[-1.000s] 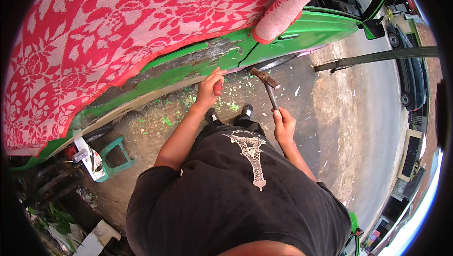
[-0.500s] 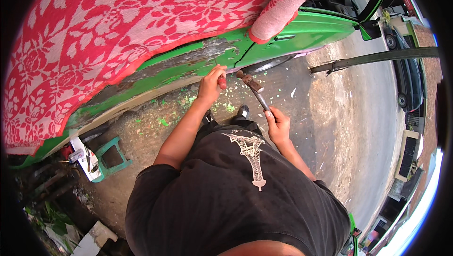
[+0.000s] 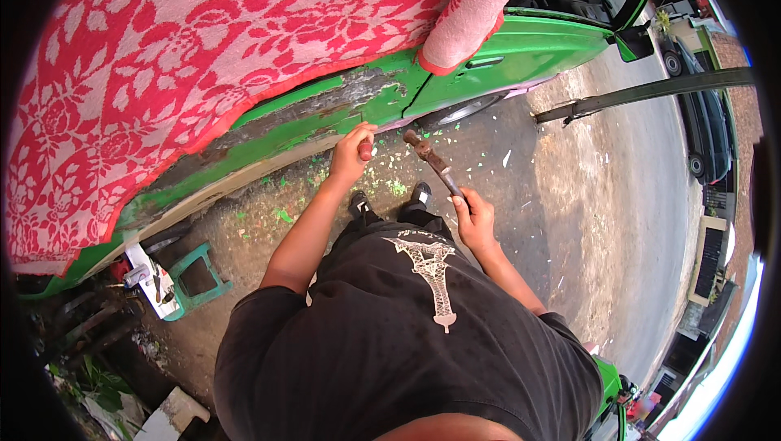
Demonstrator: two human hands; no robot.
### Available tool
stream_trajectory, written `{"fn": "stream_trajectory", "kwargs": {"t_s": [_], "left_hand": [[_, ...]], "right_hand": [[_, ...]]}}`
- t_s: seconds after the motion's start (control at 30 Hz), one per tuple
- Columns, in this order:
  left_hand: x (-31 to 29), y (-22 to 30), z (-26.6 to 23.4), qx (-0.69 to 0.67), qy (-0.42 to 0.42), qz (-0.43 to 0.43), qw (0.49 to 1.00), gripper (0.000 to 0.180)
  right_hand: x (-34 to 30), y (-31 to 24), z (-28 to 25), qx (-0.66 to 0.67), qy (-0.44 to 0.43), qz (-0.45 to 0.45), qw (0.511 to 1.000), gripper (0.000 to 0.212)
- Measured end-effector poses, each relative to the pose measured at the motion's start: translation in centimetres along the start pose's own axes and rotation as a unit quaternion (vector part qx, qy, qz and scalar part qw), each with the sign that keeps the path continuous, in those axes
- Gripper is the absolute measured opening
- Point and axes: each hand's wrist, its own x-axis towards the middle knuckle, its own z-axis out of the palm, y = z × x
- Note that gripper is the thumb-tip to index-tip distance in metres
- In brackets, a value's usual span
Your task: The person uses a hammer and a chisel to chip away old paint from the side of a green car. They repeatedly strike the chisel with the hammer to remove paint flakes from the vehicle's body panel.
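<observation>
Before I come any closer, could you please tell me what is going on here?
A person stands beside a green vehicle with patches of worn paint. The left hand grips a red-handled tool close to the bodywork; whether the tip touches is unclear. The right hand holds a hammer by its shaft, its head apart from that tool. A patterned cloth drapes over the vehicle, and green flakes lie on the ground.

From head height, the wide fisheye view looks steeply down, close above the shirt (image 3: 382,343), with the left hand (image 3: 348,158) and right hand (image 3: 477,221) farther off and the car (image 3: 529,46) beyond.
</observation>
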Motion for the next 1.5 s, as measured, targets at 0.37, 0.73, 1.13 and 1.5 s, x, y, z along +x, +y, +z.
{"fn": "stream_trajectory", "kwargs": {"t_s": [0.37,0.73,1.13,1.5], "left_hand": [[0.5,2.1,-0.1,0.021,0.009,0.054,0.998,0.028],[0.7,2.5,0.8,0.054,0.02,0.019,0.998,0.025],[1.5,-1.3,2.2,0.088,0.017,-0.109,0.99,0.027],[0.1,4.1,2.4,0.104,0.054,-0.006,0.993,0.028]], "right_hand": [[-0.5,0.2,-0.7,0.007,0.048,0.024,0.999,0.021],[-1.1,0.0,-0.8,0.041,0.039,0.011,0.998,0.024],[2.3,4.3,0.9,-0.06,-0.053,-0.062,0.995,0.022],[4.6,6.8,-6.4,0.366,-0.164,0.152,0.903,0.031]]}}
